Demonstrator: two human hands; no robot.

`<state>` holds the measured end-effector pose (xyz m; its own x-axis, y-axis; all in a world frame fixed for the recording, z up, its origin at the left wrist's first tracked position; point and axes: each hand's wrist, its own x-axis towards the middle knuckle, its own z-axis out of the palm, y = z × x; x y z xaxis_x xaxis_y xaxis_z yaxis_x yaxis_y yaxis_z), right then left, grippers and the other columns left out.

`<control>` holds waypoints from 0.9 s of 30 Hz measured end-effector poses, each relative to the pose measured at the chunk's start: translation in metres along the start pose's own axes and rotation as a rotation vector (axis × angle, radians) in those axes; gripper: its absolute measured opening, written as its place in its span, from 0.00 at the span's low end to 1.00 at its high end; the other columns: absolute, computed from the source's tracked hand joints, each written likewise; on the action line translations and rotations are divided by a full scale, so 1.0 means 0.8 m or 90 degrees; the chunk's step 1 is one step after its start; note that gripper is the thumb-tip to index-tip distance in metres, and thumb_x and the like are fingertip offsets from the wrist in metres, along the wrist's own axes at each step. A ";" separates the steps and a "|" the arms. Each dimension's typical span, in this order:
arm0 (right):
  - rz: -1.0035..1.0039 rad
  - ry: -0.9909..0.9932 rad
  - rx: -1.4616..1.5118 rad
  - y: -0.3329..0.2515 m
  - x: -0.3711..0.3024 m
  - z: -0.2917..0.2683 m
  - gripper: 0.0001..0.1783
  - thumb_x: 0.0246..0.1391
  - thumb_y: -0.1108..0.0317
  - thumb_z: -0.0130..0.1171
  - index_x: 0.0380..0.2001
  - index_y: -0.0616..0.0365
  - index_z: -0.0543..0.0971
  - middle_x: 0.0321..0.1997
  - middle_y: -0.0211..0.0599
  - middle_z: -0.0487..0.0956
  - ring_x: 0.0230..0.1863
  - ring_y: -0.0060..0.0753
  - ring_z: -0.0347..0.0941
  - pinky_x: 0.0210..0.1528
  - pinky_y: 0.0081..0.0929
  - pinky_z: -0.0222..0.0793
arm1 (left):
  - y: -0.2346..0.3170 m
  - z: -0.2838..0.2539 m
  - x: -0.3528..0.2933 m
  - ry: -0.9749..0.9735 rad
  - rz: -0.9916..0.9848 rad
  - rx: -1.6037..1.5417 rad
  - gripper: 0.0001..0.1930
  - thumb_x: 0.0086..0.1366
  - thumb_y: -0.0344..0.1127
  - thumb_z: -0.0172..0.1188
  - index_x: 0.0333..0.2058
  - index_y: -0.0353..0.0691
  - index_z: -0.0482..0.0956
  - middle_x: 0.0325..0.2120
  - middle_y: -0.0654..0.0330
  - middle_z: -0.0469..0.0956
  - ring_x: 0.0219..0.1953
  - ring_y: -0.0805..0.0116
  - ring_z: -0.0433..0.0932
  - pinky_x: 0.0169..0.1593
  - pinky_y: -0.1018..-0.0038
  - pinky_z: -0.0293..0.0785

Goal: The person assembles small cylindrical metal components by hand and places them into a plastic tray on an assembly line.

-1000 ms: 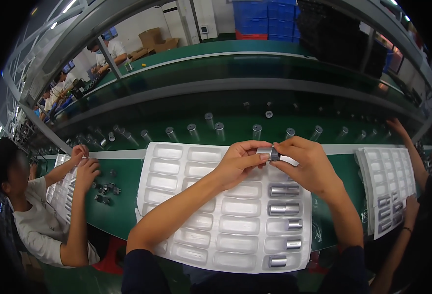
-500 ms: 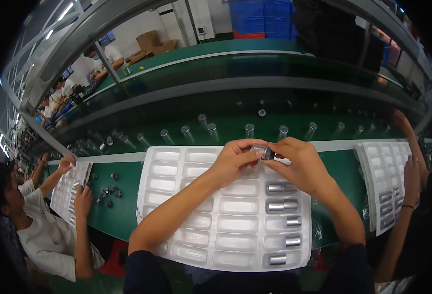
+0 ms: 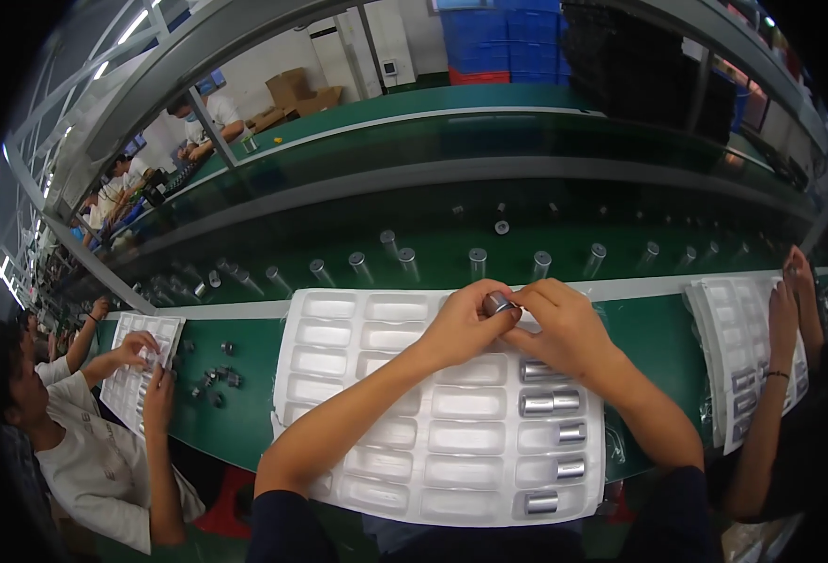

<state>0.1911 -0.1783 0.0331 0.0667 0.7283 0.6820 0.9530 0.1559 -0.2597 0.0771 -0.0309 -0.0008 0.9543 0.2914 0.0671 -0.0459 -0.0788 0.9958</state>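
Above the far part of a white moulded tray (image 3: 467, 439), I hold a short metallic cylinder (image 3: 497, 302) with a shiny rim. My left hand (image 3: 470, 327) wraps its fingers round it. The fingertips of my right hand (image 3: 564, 328) pinch at its right side; some of the grip is hidden behind the fingers. Silver cylinders (image 3: 551, 403) lie in the pockets of the tray's right-hand column. Some of those pockets hold one short piece, another a longer length. The pockets in the columns to the left look bare.
Upright silver cylinders (image 3: 478, 263) stand in a row on the green surface beyond the tray. Small dark parts (image 3: 217, 377) lie to the left. Co-workers handle trays at my left (image 3: 142, 357) and right (image 3: 742, 328). Blue crates (image 3: 503, 42) are stacked at the back.
Both hands have drawn slightly nearer to me, and the held cylinder has turned so its round end shows. The co-worker's hand at the right has come down toward the tray.
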 end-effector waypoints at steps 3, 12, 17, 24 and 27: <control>0.002 -0.024 0.015 0.003 0.002 -0.005 0.19 0.39 0.66 0.71 0.36 0.62 0.80 0.32 0.37 0.76 0.32 0.38 0.75 0.33 0.30 0.72 | 0.008 0.001 -0.002 0.000 -0.072 -0.105 0.16 0.65 0.36 0.60 0.47 0.33 0.74 0.30 0.63 0.77 0.28 0.81 0.74 0.31 0.84 0.70; 0.117 -0.035 0.144 0.003 0.007 -0.014 0.17 0.38 0.71 0.71 0.36 0.58 0.82 0.31 0.35 0.77 0.33 0.38 0.77 0.33 0.28 0.74 | 0.024 -0.004 -0.001 -0.089 -0.084 -0.063 0.20 0.64 0.41 0.64 0.49 0.36 0.74 0.32 0.66 0.78 0.31 0.81 0.74 0.34 0.83 0.70; 0.024 0.010 0.003 0.002 0.004 -0.007 0.14 0.34 0.73 0.70 0.29 0.56 0.80 0.28 0.32 0.75 0.29 0.36 0.74 0.29 0.28 0.71 | 0.006 0.008 -0.005 0.012 0.006 -0.002 0.21 0.62 0.37 0.65 0.50 0.33 0.72 0.32 0.63 0.77 0.31 0.79 0.74 0.35 0.80 0.71; -0.062 0.059 -0.074 0.016 -0.010 0.008 0.16 0.29 0.76 0.70 0.28 0.58 0.79 0.27 0.34 0.76 0.27 0.36 0.74 0.27 0.28 0.71 | 0.020 0.022 -0.013 0.099 0.002 0.216 0.23 0.60 0.36 0.66 0.49 0.31 0.71 0.29 0.60 0.77 0.29 0.77 0.74 0.34 0.79 0.72; -0.050 0.041 -0.056 0.015 -0.005 0.006 0.17 0.29 0.76 0.70 0.30 0.58 0.79 0.29 0.36 0.77 0.28 0.37 0.75 0.29 0.28 0.73 | 0.014 0.015 -0.011 0.091 -0.012 0.188 0.24 0.59 0.38 0.67 0.49 0.32 0.72 0.27 0.61 0.76 0.29 0.77 0.74 0.34 0.78 0.72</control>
<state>0.2011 -0.1760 0.0238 0.0069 0.6714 0.7410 0.9783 0.1491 -0.1442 0.0715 -0.0456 0.0093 0.9019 0.4249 0.0776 0.0792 -0.3391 0.9374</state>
